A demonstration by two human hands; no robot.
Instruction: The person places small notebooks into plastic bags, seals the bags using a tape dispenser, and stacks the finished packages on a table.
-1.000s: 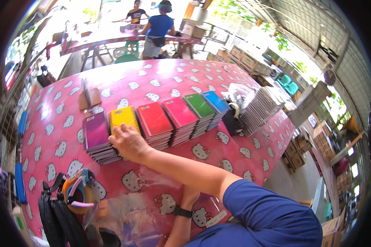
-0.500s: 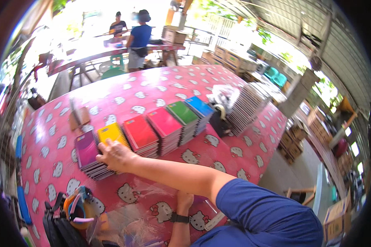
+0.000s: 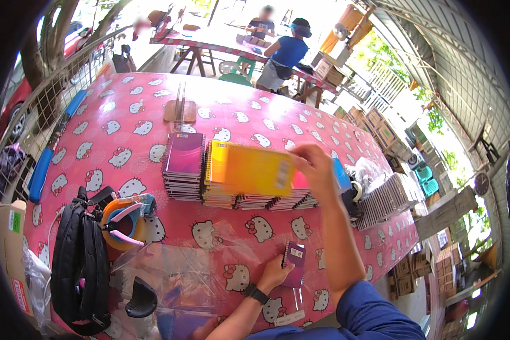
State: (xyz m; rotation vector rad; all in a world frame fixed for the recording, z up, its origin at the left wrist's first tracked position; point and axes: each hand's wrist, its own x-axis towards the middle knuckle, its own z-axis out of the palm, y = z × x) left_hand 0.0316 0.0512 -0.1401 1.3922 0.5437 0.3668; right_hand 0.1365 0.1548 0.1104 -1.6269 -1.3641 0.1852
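Right hand (image 3: 315, 161) pinches yellow notebook (image 3: 258, 171), three-o'clock edge.
I see left hand (image 3: 274, 272) gripping purple notebook (image 3: 295, 275), six o'clock.

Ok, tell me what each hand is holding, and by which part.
The right hand holds a yellow notebook, motion-blurred, near its upper right corner; the left hand holds a small purple notebook by its left edge.

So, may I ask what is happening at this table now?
A person's right hand holds a yellow notebook, blurred, by one end; it partly covers the row of coloured notebook stacks in view. The left hand holds a purple notebook nearer the person. A black bag lies at the left.
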